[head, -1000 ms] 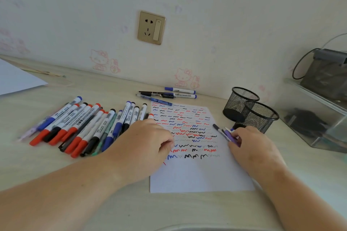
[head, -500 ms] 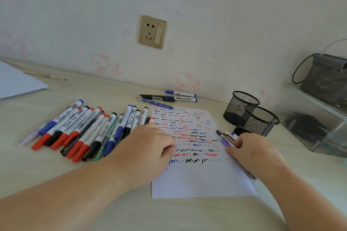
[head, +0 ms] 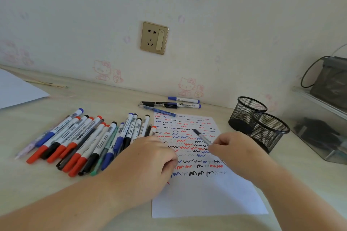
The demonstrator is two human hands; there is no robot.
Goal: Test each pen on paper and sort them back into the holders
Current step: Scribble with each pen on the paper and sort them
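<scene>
Your right hand pinches a slim pen with curled fingers, its dark tip pointing up and away over the middle of the paper. Your left hand rests on the paper's left edge with its fingers curled under; you cannot tell from this view whether it holds anything.

The paper lies near the front edge of the desk, its far two thirds filled with short red, blue and black squiggles, its near third bare.

Just beyond the paper's right edge stand two black mesh holders, touching each other, the nearer one partly behind your right hand.

Left of the paper lies a fanned row of markers, side by side and overlapping, with red, black and blue caps; roughly eighteen, though the overlap blurs the count.

By the paper's far edge, near the wall, lie four more pens, one crossing onto the paper's far left corner.

At the desk's right edge sits a clear plastic tray. A second white sheet lies at the far left corner.
</scene>
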